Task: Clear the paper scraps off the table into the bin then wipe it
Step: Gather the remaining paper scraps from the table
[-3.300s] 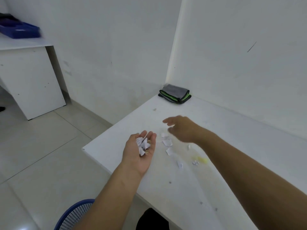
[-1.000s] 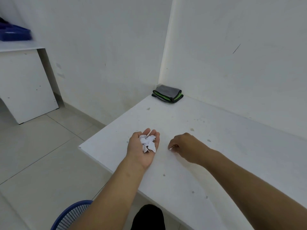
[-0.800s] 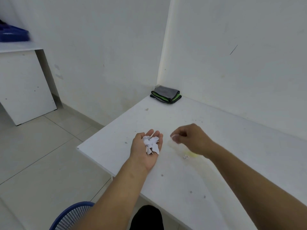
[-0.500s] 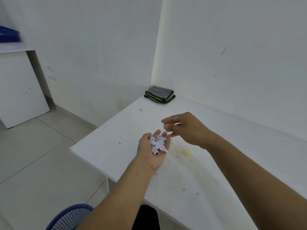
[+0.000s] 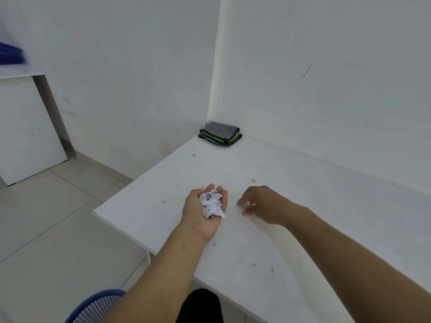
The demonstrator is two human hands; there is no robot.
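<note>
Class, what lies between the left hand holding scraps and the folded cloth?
Head view: only bare, lightly marked table separates the left hand from the cloth.

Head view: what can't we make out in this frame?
All in the head view:
- bin: cut off by the bottom edge and partly behind the left forearm; contents unseen.
- right hand: fingertips motion-blurred, so it is unclear whether it pinches a scrap; the table under it is hidden.
- paper scraps in the left hand: piled up, count unreadable.
- blue tray: blurred, cut by the left edge.
</note>
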